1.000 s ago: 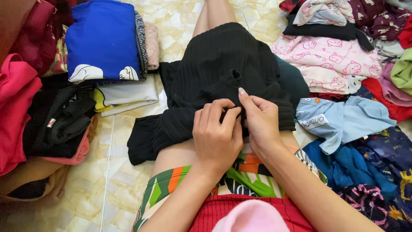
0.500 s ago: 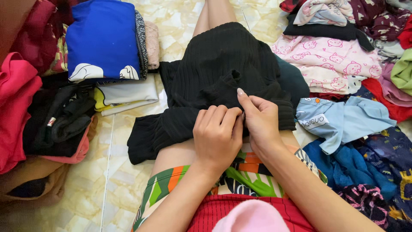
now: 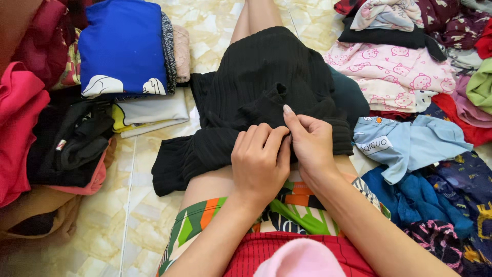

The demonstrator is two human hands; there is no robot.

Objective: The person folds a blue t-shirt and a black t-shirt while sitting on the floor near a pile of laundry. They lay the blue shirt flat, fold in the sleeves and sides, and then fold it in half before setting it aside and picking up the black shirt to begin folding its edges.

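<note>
Clothes ring a seated person on a pale tiled floor (image 3: 143, 215): folded stacks, a blue top (image 3: 123, 46) uppermost, far left; a loose heap with a pale blue shirt (image 3: 410, 141) right. Across the lap lies a black ribbed garment (image 3: 266, 87), its near hem bunched. Left hand (image 3: 259, 164) and right hand (image 3: 312, 146), side by side, each pinch that hem with curled fingers. Squaring the edges before creasing would likely fold it neatly.
</note>
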